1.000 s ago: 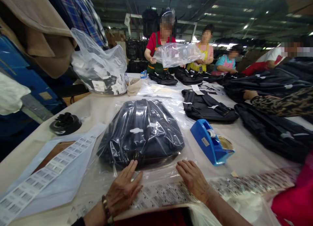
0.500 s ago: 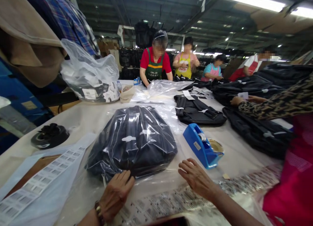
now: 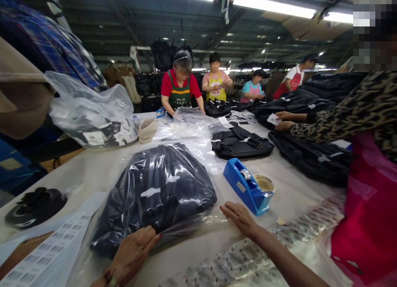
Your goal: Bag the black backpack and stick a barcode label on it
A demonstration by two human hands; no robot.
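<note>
A black backpack [image 3: 173, 196] in a clear plastic bag lies on the table before me, its straps facing up. My left hand [image 3: 133, 249] rests on the near edge of the wrapped backpack, fingers laid out along the plastic. To the right of the bag, low over the table, is my right hand [image 3: 240, 218], its fingers stretched leftward with nothing visible in them. Just beyond that hand stands a blue tape dispenser [image 3: 248, 190] with a roll of tape in it.
Left are a black roll [image 3: 35, 206], barcode label sheets [image 3: 51, 247] and a plastic sack [image 3: 93, 113] of tags. Further back lies an unwrapped black backpack [image 3: 240, 144]. At right a co-worker's hands [image 3: 283, 121] hold a small white card; several people stand across the table.
The view has swung slightly right, so things sit further left. My right hand's fingers have come closer together; my left hand stays at the wrapped backpack's near edge.
</note>
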